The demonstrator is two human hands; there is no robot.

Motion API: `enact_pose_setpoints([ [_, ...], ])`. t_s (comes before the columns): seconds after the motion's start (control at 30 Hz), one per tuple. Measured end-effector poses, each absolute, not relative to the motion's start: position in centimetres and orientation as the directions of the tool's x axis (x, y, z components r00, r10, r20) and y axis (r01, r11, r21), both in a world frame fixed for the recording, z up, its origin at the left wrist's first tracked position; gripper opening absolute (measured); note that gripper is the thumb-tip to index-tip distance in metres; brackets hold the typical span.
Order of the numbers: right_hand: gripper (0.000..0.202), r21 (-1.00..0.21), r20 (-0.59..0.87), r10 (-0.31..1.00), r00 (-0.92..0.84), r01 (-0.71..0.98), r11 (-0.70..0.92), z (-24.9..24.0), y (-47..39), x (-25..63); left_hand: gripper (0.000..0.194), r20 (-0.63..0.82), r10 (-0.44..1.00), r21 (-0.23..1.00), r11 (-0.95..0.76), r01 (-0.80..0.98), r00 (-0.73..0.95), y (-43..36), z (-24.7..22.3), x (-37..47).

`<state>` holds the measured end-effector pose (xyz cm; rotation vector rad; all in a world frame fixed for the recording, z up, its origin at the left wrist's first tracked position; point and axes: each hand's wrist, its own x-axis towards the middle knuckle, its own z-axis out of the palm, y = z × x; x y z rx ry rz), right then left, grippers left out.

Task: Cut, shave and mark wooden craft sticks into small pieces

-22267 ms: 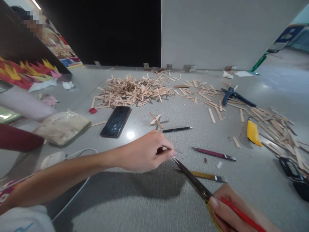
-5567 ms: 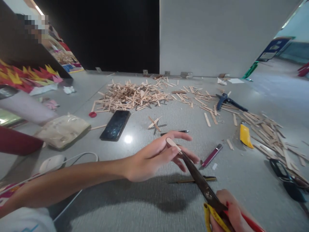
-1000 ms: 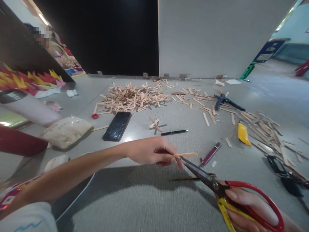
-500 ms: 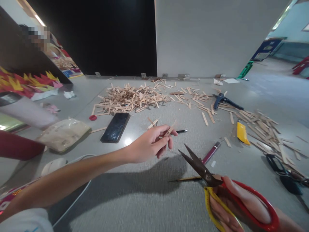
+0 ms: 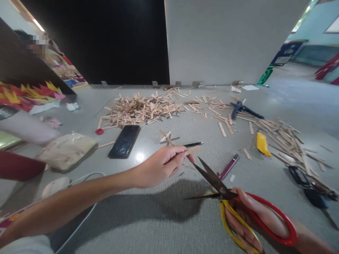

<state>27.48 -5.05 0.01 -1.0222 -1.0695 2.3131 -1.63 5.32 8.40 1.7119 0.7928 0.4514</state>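
Note:
Near the middle of the view, my left hand (image 5: 164, 165) pinches a short flat wooden stick (image 5: 193, 150), whose end sticks out to the right. Through the red and yellow handles of a pair of scissors (image 5: 215, 180) go the fingers of my right hand (image 5: 246, 218). The dark blades are slightly apart, and their tips are close to my left fingertips, below the stick. Behind my left hand lie a black pen (image 5: 194, 144) and a few crossed stick pieces (image 5: 166, 135). A thin brush-like tool (image 5: 205, 195) lies under the scissors.
A heap of wooden pieces (image 5: 143, 109) lies at the back, with a phone (image 5: 124, 141) before it. To the right are blue pliers (image 5: 246, 110), a yellow cutter (image 5: 262, 144), a maroon stick-like object (image 5: 229, 167) and more sticks (image 5: 288, 141). A plastic packet (image 5: 67, 151) lies left.
The stick in my left hand has turned from slanting upward to pointing right, nearly level. The scissors have moved slightly left and up, and the whole view has shifted a little.

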Motion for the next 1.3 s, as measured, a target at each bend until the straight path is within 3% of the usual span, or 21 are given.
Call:
enact_pose_setpoints([
  [0.17, 0.091, -0.788, -0.447, 0.604, -0.66, -0.029, -0.615, 0.4, -5.1, 27.5, 0.038, -0.107, 0.73, 0.926, -0.173, 0.334, 0.675, 5.3, 8.4, -1.6],
  [0.43, 0.085, -0.787, -0.406, 0.638, -0.654, -0.105, -0.608, 0.3, -5.4, 27.4, 0.039, -0.212, 0.687, 0.97, 0.061, 0.236, 0.695, 5.0, 8.2, -1.3],
  [0.67, 0.089, -0.741, -0.479, 0.568, -0.669, -0.04, -0.671, -0.3, -6.5, 28.2, 0.031, -0.295, 0.592, 0.949, 0.09, 0.303, 0.75, 4.7, 8.5, -1.0],
  [1.13, 0.095, -0.636, -0.448, 0.518, -0.729, -0.147, -0.758, -2.1, -6.8, 28.3, 0.03, -0.266, 0.572, 0.964, 0.146, 0.223, 0.776, 4.4, 8.4, -1.1],
  [1.3, 0.085, -0.737, -0.411, 0.61, -0.678, -0.147, -0.66, -0.3, -6.3, 27.3, 0.028, -0.31, 0.585, 0.951, 0.17, 0.26, 0.75, 4.4, 8.4, -1.1],
])
